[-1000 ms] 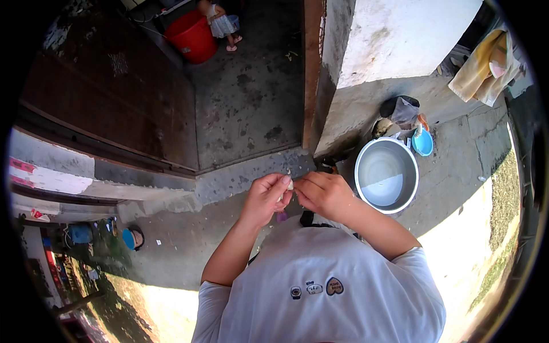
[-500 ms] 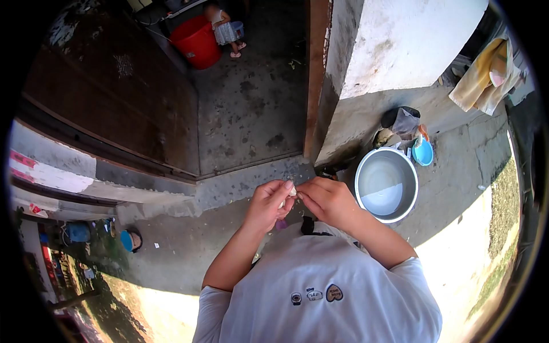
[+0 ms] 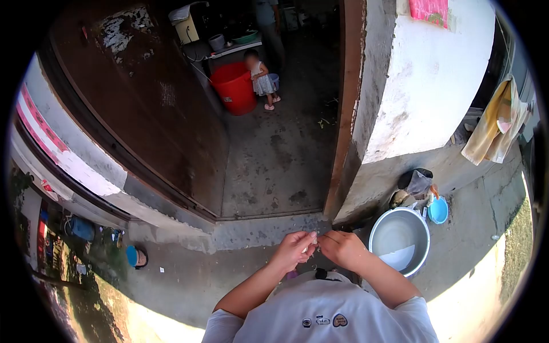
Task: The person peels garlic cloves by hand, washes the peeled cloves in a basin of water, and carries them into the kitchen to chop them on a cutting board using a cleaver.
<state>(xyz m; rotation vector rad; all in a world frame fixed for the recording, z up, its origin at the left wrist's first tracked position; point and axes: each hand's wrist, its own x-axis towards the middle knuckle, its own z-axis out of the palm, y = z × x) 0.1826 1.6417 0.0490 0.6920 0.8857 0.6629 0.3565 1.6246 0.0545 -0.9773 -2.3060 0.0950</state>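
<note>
My left hand [image 3: 295, 251] is closed around a small whitish piece [image 3: 313, 241], of which only a bit shows between thumb and fingers; its kind is too small to make out. Close beside it, my right hand [image 3: 342, 249] has its fingers pinched together at the edge of that piece. Whatever the right fingertips hold is hidden. Both hands are in front of my white shirt [image 3: 314, 306], above the concrete floor. Just right of my right hand stands a large metal basin [image 3: 400, 240] with water in it.
A small blue basin [image 3: 438, 210] and dark bags [image 3: 416, 182] sit by the wall. Ahead, a doorway with a brown door [image 3: 137, 108] leads to a red tub [image 3: 234, 94], a small person [image 3: 262, 80] and another person standing behind. A blue-lidded bucket [image 3: 136, 257] stands left.
The view has tilted up, so more of the room and a second person show. My hands appear lower and slightly right, still together at the whitish piece.
</note>
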